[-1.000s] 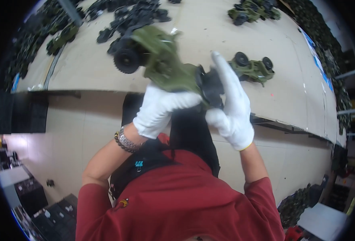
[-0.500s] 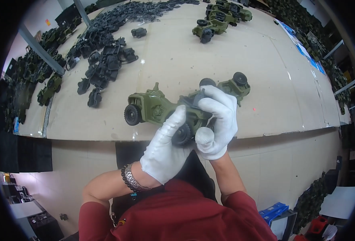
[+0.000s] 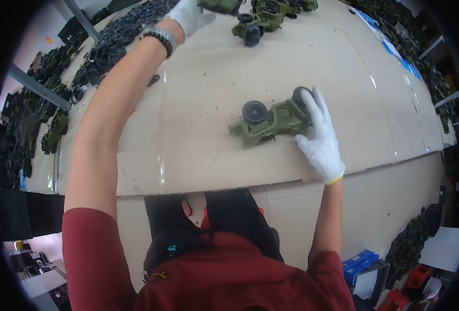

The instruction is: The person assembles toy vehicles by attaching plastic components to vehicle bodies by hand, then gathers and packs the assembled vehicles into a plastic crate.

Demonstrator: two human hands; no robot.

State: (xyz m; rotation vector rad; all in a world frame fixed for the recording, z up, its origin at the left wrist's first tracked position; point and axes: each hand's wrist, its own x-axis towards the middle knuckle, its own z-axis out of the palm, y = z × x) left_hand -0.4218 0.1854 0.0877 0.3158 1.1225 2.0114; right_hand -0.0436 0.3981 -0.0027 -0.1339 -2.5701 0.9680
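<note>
Reaching far out to the table's top left, my white-gloved left hand (image 3: 189, 19) is closed at the side of a green toy jeep (image 3: 221, 5), which the frame's upper edge cuts off. A second green toy jeep (image 3: 273, 122) lies tipped over near the front of the table, its black wheels showing. Around its right end my gloved right hand (image 3: 320, 137) has its fingers by a wheel and the thumb below, gripping it. The palm side of both hands is hidden.
More green toy jeeps (image 3: 263, 23) stand in a group at the far middle. A heap of dark grey plastic parts (image 3: 102, 57) lies at the left behind my left arm. Camouflage-coloured piles line both sides. The cardboard-covered table (image 3: 203, 166) ends just in front of my lap.
My left hand has swung far forward and left with a jeep, away from my right hand. My right hand has shifted right, onto the jeep that lay behind.
</note>
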